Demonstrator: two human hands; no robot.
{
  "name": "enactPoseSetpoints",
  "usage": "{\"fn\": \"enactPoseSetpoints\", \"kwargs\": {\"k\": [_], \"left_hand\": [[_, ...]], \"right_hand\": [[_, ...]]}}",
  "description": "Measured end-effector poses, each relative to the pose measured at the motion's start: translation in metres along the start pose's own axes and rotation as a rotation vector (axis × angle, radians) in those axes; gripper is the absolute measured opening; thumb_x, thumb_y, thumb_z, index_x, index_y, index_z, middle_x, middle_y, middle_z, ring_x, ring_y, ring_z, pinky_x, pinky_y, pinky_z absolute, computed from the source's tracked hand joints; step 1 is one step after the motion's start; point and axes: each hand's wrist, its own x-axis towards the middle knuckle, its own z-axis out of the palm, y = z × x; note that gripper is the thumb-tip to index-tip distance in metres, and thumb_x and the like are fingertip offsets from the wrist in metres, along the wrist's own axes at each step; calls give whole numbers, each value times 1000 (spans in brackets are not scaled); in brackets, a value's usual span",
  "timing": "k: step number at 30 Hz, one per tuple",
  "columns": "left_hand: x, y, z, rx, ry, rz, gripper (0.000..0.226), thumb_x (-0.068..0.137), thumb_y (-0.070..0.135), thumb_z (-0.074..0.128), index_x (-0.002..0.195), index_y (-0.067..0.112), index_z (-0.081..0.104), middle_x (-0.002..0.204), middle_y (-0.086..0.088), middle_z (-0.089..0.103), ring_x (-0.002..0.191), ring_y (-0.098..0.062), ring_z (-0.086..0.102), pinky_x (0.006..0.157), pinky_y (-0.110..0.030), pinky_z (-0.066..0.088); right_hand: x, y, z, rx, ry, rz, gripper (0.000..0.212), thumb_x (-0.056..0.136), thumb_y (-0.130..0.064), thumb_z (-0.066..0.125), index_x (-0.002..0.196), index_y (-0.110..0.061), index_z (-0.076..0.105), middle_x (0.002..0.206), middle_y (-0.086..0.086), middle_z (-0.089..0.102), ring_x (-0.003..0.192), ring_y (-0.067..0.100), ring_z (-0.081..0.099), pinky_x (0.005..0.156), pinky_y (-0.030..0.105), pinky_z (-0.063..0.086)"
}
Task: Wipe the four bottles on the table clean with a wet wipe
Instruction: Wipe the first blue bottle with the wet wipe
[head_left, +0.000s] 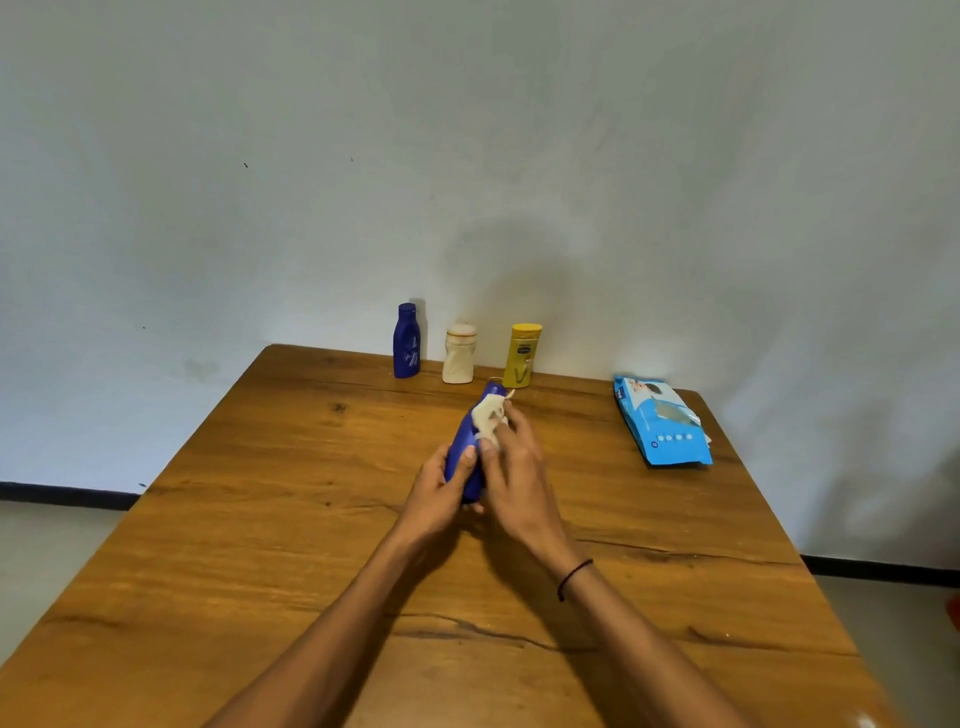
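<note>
A: Four bottles are in view. Which one is in the hands?

B: A blue bottle (464, 451), held tilted above the middle of the table (260, 519), its top pointing to the far side. The left hand (440, 488) grips its lower body, fingers curled round it and thumb laid along the near face.

A: And the right hand (511, 467)?

B: It pinches a white wipe (488, 418) and presses it against the upper part of the bottle. A dark band (574, 577) circles the right wrist.

A: Where are the remaining three?

B: Upright in a row at the far edge, against the wall (467, 130). From left to right: a second blue bottle (407, 340), a cream bottle (459, 354), a yellow bottle (522, 356). They stand near one another without touching.

A: What else lies on the table?

B: A light blue wipe pack (660, 422), flat, at the far right, well apart from the hands.
</note>
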Motion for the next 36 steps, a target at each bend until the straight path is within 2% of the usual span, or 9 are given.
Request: {"fn": "enactPoseSetpoints", "kwargs": {"k": [2, 4, 7, 12, 15, 18, 23, 30, 36], "left_hand": [[2, 0, 2, -32, 24, 16, 33, 104, 36, 62, 137, 35, 61, 122, -4, 76, 112, -27, 74, 94, -53, 60], [2, 1, 1, -43, 40, -5, 32, 104, 37, 61, 137, 37, 60, 119, -8, 76, 103, -30, 75, 88, -55, 60], [-3, 2, -3, -18, 0, -38, 41, 100, 53, 61, 139, 39, 55, 109, -16, 74, 80, -32, 69, 73, -51, 57], [-7, 4, -5, 114, -112, 44, 49, 101, 49, 55, 142, 22, 51, 92, -12, 70, 70, -19, 67, 62, -36, 59], [-10, 8, -1, 123, -150, 66, 49, 103, 48, 52, 142, 18, 51, 89, -9, 71, 72, -18, 67, 58, -27, 57], [-9, 10, 1, 66, -104, 58, 44, 104, 45, 52, 140, 20, 54, 93, -9, 72, 72, -20, 66, 55, -29, 55], [-6, 8, -1, 33, -66, 70, 35, 110, 30, 48, 144, 26, 53, 102, -8, 71, 69, -20, 65, 48, -27, 52], [-16, 11, 5, -5, -121, 54, 40, 106, 38, 47, 139, 17, 54, 79, -11, 68, 61, -17, 62, 44, -22, 47], [-12, 10, 4, -189, -85, 2, 30, 104, 41, 54, 114, 16, 68, 84, -8, 66, 59, -16, 54, 40, -23, 45]], "right_hand": [[-10, 1, 9, -116, -73, -76, 47, 111, -34, 43, 156, -24, 44, 169, -5, 16, 152, 9, 17, 117, 25, 27], [-11, 5, 7, -141, -12, -106, 41, 107, -22, 54, 148, -20, 55, 161, 2, 32, 147, 16, 32, 115, 25, 37], [-9, 19, -2, -219, -5, -221, 50, 86, -15, 80, 133, -10, 65, 133, 9, 55, 121, 23, 57, 93, 27, 55], [15, 30, -14, -264, 214, -341, 26, 89, -4, 68, 115, -4, 72, 107, 12, 64, 97, 25, 59, 71, 40, 57], [30, 33, -21, -222, 305, -286, 32, 87, 9, 70, 117, -3, 73, 106, 13, 64, 97, 24, 60, 73, 41, 57], [19, 29, -15, -284, 277, -459, 23, 91, -10, 67, 111, 1, 71, 100, 16, 63, 87, 25, 59, 68, 37, 56], [-6, 40, -11, -275, 82, -689, 46, 103, -39, 61, 117, 3, 70, 104, 17, 64, 91, 23, 57, 76, 29, 51], [39, 36, -30, -199, 224, -396, 26, 91, 4, 68, 117, -1, 70, 113, 15, 62, 102, 26, 62, 79, 44, 59], [-18, 26, -17, -218, 89, -830, 38, 109, -35, 53, 118, 1, 62, 113, 17, 61, 88, 28, 59, 70, 33, 53]]}}
